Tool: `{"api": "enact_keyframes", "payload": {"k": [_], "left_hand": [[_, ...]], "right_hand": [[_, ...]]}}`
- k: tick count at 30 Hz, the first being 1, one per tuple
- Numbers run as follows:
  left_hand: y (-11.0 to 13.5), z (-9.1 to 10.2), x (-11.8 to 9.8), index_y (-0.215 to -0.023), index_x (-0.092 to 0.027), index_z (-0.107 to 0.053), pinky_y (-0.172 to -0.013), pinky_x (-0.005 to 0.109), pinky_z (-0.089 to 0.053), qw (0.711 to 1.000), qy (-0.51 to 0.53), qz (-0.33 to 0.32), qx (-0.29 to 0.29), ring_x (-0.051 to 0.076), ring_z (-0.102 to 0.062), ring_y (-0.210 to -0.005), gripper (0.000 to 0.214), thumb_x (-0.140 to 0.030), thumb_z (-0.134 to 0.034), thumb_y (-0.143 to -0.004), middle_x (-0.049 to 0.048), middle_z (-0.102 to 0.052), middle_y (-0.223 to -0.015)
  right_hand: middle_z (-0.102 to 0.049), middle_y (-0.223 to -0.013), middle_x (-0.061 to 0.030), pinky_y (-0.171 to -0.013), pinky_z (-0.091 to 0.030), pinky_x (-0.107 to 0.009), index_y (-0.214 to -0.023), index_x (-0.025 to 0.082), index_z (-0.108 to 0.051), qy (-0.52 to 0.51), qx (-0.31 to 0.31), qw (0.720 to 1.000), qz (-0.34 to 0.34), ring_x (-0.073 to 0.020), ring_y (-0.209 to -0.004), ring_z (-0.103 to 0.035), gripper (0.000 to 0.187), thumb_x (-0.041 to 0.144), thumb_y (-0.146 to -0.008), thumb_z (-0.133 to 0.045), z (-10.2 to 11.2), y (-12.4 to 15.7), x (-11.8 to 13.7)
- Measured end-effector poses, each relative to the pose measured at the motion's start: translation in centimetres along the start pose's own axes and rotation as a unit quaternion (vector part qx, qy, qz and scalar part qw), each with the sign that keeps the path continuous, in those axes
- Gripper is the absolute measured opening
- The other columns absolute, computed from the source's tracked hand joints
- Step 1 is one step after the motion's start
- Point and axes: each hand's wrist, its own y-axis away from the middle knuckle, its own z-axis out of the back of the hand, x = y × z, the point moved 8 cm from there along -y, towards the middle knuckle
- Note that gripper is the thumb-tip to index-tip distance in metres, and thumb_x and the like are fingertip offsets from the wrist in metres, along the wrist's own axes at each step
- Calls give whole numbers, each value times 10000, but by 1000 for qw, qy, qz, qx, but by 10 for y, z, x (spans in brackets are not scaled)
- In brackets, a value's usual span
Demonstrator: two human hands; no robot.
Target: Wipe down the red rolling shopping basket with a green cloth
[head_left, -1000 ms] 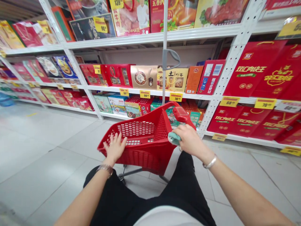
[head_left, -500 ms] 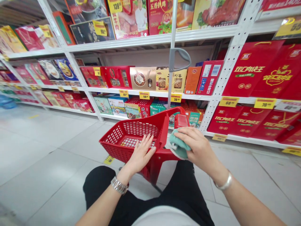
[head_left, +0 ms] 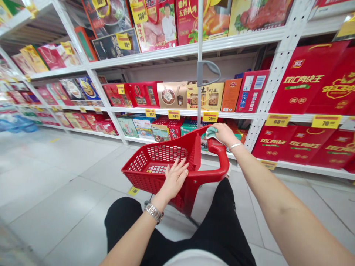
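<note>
A red plastic shopping cart (head_left: 155, 181) stands in front of me, its perforated basket turned to the left. My left hand (head_left: 175, 178) lies flat on the near rim of the basket, fingers stretched out. At the far end of the cart's looped handle is my right hand (head_left: 223, 133), closed round a green and white cloth (head_left: 211, 133) and pressing it on the red plastic. Part of the cloth is hidden under the fingers. A grey pole (head_left: 199, 99) with a grey hook-shaped grip rises behind the handle.
White metal shelves (head_left: 177, 112) with boxed goods and yellow price tags run across the front. Red gift bags (head_left: 302, 81) fill the right-hand shelves. Grey floor tiles (head_left: 80, 195) stretch to the left. My knees in black trousers flank the cart.
My right hand has moved the cloth from the near part of the handle forward to its far end. My left hand stays on the basket rim. The view has shifted slightly.
</note>
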Motion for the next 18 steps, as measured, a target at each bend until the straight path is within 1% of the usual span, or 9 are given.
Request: {"api": "enact_keyframes", "payload": {"k": [2,4,6,9,12,15,16,18], "left_hand": [[-2,2,2,-1398,-356,-546,-1219,592,-103,1000,5,-3,-4,223,-222,-1522,466,-415,-290,-1013,-5,-395,-1587],[-4,5,4,-1386,-360,-558,-1220,593,-94,1000,8,-9,-5,221,-231,-1519,468,-422,-281,-1014,-10,-402,-1585],[-7,11,10,-1365,-358,-580,-1221,593,-83,1000,7,-12,-8,216,-227,-1520,481,-420,-254,-1017,-17,-411,-1580],[-13,21,28,-1315,-359,-624,-1216,614,-50,1000,4,2,-8,216,-209,-1526,514,-412,-205,-1022,-31,-416,-1576],[-20,35,55,-1291,-365,-644,-1199,651,-25,999,5,39,-5,237,-144,-1540,532,-414,-190,-1019,-46,-351,-1605],[-18,52,78,-1333,-360,-613,-1178,688,-51,995,13,99,-5,268,-78,-1544,532,-433,-196,-1011,-38,-280,-1629],[-15,57,80,-1350,-354,-600,-1175,692,-51,994,16,108,-5,275,-70,-1543,539,-445,-192,-1009,-31,-272,-1632],[-5,68,72,-1360,-336,-596,-1182,677,-20,996,18,90,-12,272,-71,-1542,570,-465,-164,-1011,-21,-282,-1628]], "right_hand": [[-661,-1298,-126,-1055,-417,-413,-1118,177,-742,-9,9,1000,18,-289,-1207,-582,313,291,-851,-623,-6,1,4],[-645,-1325,-124,-1079,-397,-420,-1142,182,-732,-20,5,1000,19,-288,-1242,-558,356,366,-850,-643,-9,8,7],[-665,-1288,-115,-1063,-406,-425,-1137,195,-732,-34,-6,999,15,-282,-1225,-567,352,387,-862,-627,-8,17,11],[-693,-1222,-102,-1030,-415,-435,-1096,211,-745,-47,-30,998,23,-277,-1173,-588,301,365,-883,-599,-4,33,25],[-696,-1197,-101,-1017,-411,-445,-1074,210,-751,-57,-57,996,50,-273,-1120,-598,280,347,-905,-575,0,50,52],[-690,-1202,-101,-1004,-414,-441,-1090,218,-747,-68,-77,991,85,-272,-1111,-580,274,334,-922,-563,2,66,89],[-687,-1206,-99,-992,-419,-439,-1097,224,-744,-70,-80,990,94,-275,-1109,-570,271,334,-923,-569,2,71,102],[-686,-1204,-89,-963,-426,-437,-1102,239,-741,-71,-79,989,105,-282,-1098,-551,258,335,-921,-585,2,81,128]]}}
